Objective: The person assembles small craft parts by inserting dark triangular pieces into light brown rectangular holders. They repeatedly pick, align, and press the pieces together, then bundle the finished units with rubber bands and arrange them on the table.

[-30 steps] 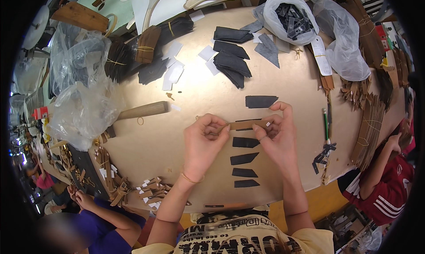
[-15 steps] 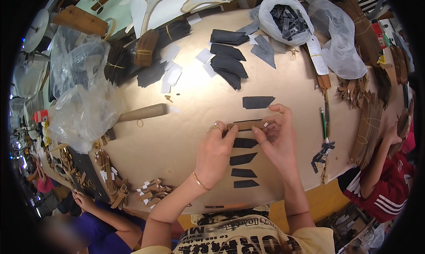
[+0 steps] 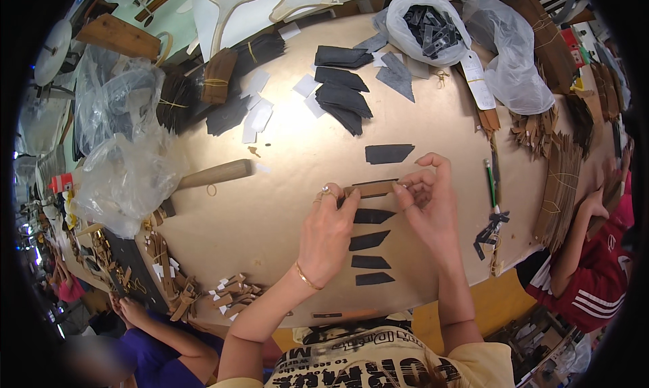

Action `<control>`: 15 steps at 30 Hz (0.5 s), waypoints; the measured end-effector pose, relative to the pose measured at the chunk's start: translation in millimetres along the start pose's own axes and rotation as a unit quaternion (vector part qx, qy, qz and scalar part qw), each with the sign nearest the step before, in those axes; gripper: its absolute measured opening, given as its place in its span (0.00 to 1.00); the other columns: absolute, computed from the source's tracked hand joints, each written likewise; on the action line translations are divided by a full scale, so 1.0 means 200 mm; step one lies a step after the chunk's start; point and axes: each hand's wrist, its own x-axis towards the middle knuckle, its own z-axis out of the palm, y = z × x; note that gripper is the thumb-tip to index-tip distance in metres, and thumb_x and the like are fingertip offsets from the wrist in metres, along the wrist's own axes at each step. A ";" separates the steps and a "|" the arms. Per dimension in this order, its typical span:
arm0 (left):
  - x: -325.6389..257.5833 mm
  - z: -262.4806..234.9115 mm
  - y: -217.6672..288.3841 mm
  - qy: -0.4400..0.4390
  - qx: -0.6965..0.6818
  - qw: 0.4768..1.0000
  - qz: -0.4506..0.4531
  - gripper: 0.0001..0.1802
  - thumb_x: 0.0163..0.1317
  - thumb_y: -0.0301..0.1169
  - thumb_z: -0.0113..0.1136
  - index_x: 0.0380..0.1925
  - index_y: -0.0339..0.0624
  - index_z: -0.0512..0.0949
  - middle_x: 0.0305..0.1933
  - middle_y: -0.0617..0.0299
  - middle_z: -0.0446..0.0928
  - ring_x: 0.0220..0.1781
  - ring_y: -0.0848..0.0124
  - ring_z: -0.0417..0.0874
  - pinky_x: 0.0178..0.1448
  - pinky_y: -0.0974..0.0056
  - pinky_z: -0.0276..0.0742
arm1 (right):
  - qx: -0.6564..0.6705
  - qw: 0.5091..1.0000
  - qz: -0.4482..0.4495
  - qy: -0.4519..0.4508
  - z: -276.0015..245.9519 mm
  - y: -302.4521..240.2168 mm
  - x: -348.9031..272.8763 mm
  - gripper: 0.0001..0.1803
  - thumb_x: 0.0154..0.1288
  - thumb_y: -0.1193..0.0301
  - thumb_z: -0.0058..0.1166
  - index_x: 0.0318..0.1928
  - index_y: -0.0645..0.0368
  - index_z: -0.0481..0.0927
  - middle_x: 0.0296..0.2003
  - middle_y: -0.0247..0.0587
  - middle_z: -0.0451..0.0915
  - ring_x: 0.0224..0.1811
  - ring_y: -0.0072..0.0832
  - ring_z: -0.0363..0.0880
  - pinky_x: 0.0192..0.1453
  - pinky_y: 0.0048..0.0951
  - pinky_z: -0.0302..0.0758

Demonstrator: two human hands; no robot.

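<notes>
On desk (image 3: 250, 259), L hand (image 3: 324, 236) is now rolled back-side up, R hand (image 3: 433, 209) is shifted outward; both pinch brown strip (image 3: 373, 190), one end ea. Strip's over the column of blk pcs (image 3: 370, 242), prob. mid-alignment, not released yet.

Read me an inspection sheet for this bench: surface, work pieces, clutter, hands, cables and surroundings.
Surface: tan table covering, reflecting light.
Work pieces: brown strip in both hands, among laid-out black pieces.
Clutter: clear plastic at left, wooden handle, green pencil, banded brown bundle.
Left hand: pinching the strip's left end.
Right hand: pinching its right end.
Cables: nothing seen.
Surroundings: co-worker in purple at left, co-worker in red at right.
</notes>
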 end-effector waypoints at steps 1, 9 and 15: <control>0.00 0.00 0.00 0.014 -0.001 1.000 -0.004 0.18 0.51 0.16 0.63 0.45 0.35 0.83 0.36 0.55 0.72 0.37 0.59 0.78 0.40 0.58 0.76 | 0.003 1.000 0.002 -0.001 0.00 0.00 0.00 0.22 0.64 0.82 0.58 0.54 0.61 0.63 0.29 0.34 0.77 0.28 0.17 0.75 0.30 0.19 0.72; 0.00 0.00 0.01 0.013 -0.003 1.000 -0.011 0.18 0.51 0.16 0.63 0.45 0.36 0.83 0.36 0.55 0.72 0.37 0.59 0.78 0.39 0.58 0.76 | -0.082 0.997 -0.013 0.008 0.01 -0.01 -0.01 0.18 0.62 0.82 0.60 0.50 0.61 0.70 0.32 0.35 0.79 0.30 0.19 0.76 0.31 0.20 0.73; 0.02 0.00 -0.03 0.028 -0.072 0.997 -0.021 0.17 0.55 0.17 0.61 0.46 0.36 0.82 0.35 0.56 0.72 0.33 0.63 0.79 0.35 0.62 0.76 | -0.466 0.836 -0.282 0.067 0.11 -0.03 -0.14 0.19 0.56 0.78 0.58 0.51 0.61 0.80 0.48 0.41 0.76 0.47 0.36 0.76 0.45 0.33 0.76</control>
